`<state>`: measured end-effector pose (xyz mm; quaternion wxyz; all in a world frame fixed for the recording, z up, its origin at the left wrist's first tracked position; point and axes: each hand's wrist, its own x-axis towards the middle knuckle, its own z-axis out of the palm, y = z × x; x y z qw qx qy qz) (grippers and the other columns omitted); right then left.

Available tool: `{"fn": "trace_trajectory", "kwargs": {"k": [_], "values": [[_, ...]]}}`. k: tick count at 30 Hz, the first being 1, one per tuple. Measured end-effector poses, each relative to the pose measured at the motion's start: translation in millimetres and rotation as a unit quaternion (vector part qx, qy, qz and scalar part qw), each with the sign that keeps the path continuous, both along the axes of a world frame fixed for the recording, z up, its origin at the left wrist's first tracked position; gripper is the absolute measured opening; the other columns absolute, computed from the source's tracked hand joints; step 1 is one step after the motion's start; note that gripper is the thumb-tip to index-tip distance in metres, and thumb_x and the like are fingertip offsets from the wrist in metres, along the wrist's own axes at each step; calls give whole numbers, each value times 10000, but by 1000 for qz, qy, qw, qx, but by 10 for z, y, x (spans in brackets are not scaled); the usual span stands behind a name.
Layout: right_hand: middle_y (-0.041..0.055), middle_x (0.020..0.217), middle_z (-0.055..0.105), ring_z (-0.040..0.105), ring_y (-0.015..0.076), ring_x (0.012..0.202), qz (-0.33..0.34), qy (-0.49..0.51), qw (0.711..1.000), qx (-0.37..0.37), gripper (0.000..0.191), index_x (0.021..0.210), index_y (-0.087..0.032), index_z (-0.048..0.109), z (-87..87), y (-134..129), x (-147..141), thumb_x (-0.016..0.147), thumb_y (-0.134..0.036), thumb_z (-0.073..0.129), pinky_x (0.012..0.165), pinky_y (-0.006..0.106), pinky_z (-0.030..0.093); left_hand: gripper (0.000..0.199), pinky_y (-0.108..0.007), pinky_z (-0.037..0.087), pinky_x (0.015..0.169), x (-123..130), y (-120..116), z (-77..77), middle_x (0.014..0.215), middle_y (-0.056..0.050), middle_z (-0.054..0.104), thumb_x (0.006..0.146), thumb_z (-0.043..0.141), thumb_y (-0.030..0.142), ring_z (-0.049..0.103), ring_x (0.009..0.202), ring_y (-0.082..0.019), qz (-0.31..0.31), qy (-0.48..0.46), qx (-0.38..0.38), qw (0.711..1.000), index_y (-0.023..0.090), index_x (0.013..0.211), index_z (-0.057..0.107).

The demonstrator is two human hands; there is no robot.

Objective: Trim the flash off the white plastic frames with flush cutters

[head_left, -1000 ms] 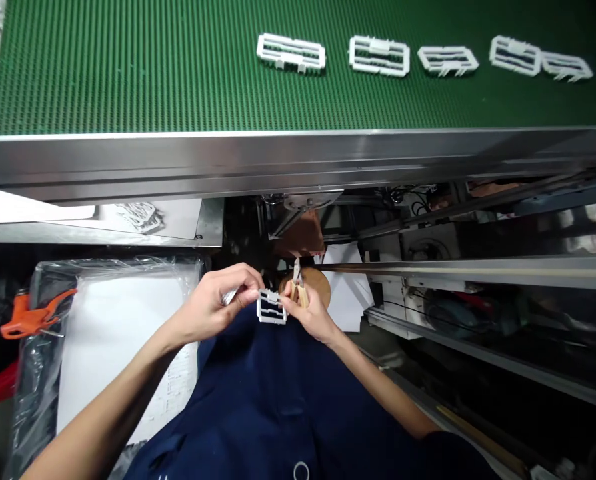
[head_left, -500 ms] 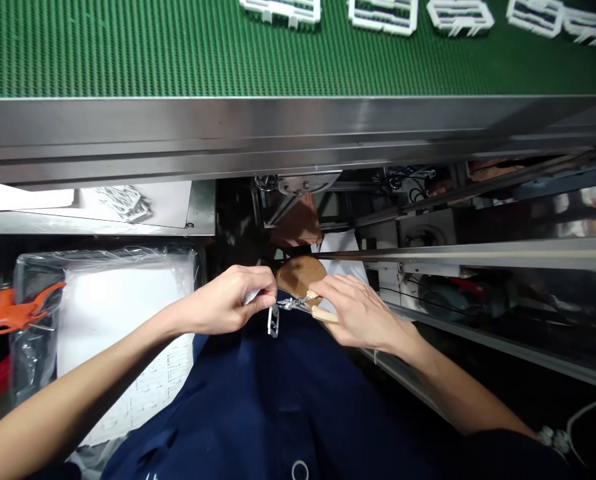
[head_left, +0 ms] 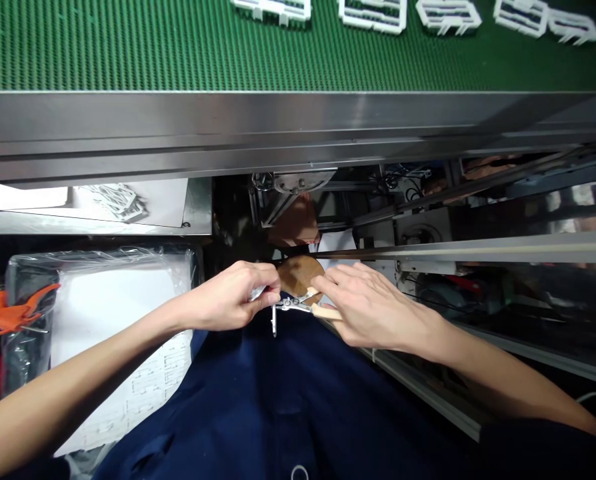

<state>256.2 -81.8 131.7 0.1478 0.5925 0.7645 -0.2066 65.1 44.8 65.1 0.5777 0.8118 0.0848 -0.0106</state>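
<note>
Between the thumb and fingers of my left hand (head_left: 245, 295) is a small white plastic frame (head_left: 274, 321), hanging edge-on below the fingertips. Part of it is hidden by the fingers. My right hand (head_left: 365, 303) is closed around the cream handles of a pair of nippers (head_left: 325, 312). The metal jaws point left and meet the upper part of the plastic frame beside my left fingertips. Whether the jaws are fully closed is too small to tell. Both hands are in front of my dark blue clothing.
Several white plastic frames (head_left: 373, 15) lie on a green conveyor belt (head_left: 143, 47) behind a metal rail (head_left: 178, 127). More frames (head_left: 118, 201) sit on a ledge at left. Below are a plastic-wrapped bin with paper (head_left: 113, 300) and an orange-handled tool (head_left: 13, 313). A round brown seat (head_left: 298, 275) is beyond my hands.
The frame in my left hand has turned from showing its openings to edge-on. My right hand has shifted slightly, and the frames on the belt appear a little farther left.
</note>
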Motion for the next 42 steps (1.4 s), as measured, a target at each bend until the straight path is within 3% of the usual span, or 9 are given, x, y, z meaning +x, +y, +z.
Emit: {"fn": "trace_trajectory", "kwargs": {"k": [8, 14, 18, 21, 24, 29, 35, 38, 42], "values": [[71, 833, 556, 535, 227, 801, 17, -16, 999, 24, 209, 921, -182, 518, 97, 2, -42, 716, -146, 541, 765, 352, 325, 174, -281, 340, 598, 28, -43, -13, 738, -27, 544, 888, 432, 193, 473, 639, -161, 0, -1, 4, 1000, 176, 733, 508], [57, 679, 572, 521, 177, 583, 26, -23, 999, 8, 184, 780, -180, 525, 115, 92, -97, 667, -35, 508, 555, 298, 231, 178, -279, 355, 614, 17, -98, -44, 737, -22, 545, 897, 439, 213, 484, 662, -161, 18, 2, -18, 1000, 170, 749, 530], [20, 645, 578, 491, 147, 530, -23, 26, 999, -36, 166, 780, -198, 534, 55, 82, 55, 663, -79, 543, 511, 273, 183, 188, -282, 373, 620, -9, -124, -110, 738, -21, 559, 893, 446, 250, 493, 663, -162, 53, 16, -46, 997, 170, 760, 553], [-15, 618, 548, 459, 119, 520, -130, 118, 983, -61, 38, 759, -202, 534, -120, 21, 185, 739, -189, 563, 502, 250, 226, 184, -278, 383, 617, -23, -127, -158, 755, -22, 565, 888, 459, 267, 503, 668, -162, 73, 18, -61, 995, 170, 761, 552], [-7, 753, 577, 521, 126, 652, -262, 307, 913, -60, 144, 824, -195, 537, -483, -49, 127, 783, -322, 592, 580, 236, 358, 184, -274, 394, 620, -15, -129, -167, 765, -19, 572, 889, 476, 281, 517, 673, -162, 92, 17, -71, 993, 172, 765, 558], [7, 834, 547, 549, 132, 750, -347, 602, 716, -74, 275, 853, -181, 498, -1098, -163, -280, 727, -351, 674, 679, 260, 453, 173, -296, 450, 712, 18, -119, -272, 848, -47, 631, 876, 501, 297, 581, 779, -200, 114, 20, -163, 980, 170, 817, 603], [-51, 653, 496, 562, 110, 587, -553, 606, 571, 39, 281, 788, -191, 456, -1130, -208, -376, 719, -330, 690, 599, 254, 471, 569, -341, 494, 764, 15, -129, -727, 1242, -130, 524, 723, 612, 234, 604, 887, -247, 330, 122, -88, 932, 177, 1280, 510], [-61, 640, 478, 552, 99, 561, -591, 593, 539, 91, 290, 772, -188, 463, -1070, -147, -401, 688, -298, 717, 565, 241, 481, 553, -297, 506, 648, 45, -218, -716, 1181, -137, 574, 792, 619, 345, 609, 804, -219, 235, 91, -347, 903, 175, 1304, 497], [-44, 712, 539, 572, 96, 564, -603, 604, 506, 124, 266, 794, -190, 466, -986, -18, -547, 706, -280, 700, 571, 243, 506, 530, -242, 506, 581, 118, -333, -593, 1035, -129, 640, 789, 659, 383, 607, 716, -182, 234, 10, -598, 766, 162, 1257, 546]]}}
